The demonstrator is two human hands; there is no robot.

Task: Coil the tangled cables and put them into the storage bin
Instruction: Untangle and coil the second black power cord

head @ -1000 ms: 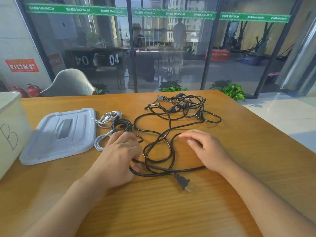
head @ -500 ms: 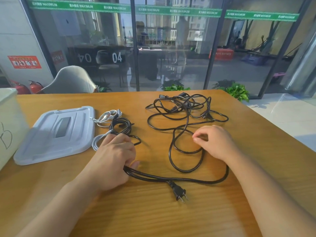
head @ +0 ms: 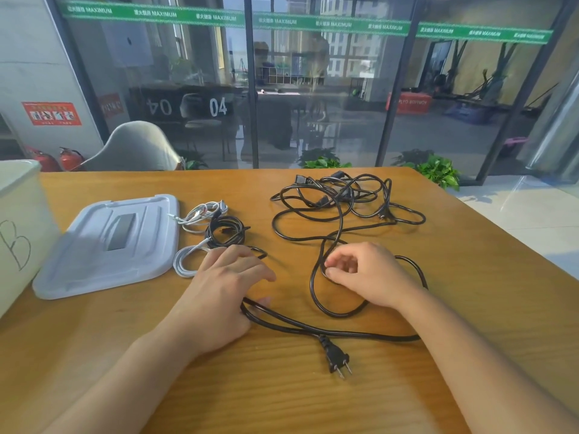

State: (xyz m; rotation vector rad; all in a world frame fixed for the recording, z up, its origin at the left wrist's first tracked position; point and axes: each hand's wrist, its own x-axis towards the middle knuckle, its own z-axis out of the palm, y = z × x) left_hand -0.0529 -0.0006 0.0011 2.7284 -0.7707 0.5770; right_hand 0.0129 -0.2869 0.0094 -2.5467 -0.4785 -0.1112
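Pinching a loop of the black power cable [head: 341, 220] at bench centre, the right grip [head: 363, 274] risks tightening the twelve o'clock tangle; the left grip [head: 225, 296] is clenched round its plug-end run.

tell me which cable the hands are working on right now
The long black power cable with the two-prong plug, nearest the person. The left hand and right hand hold it; the other cables lie untouched.
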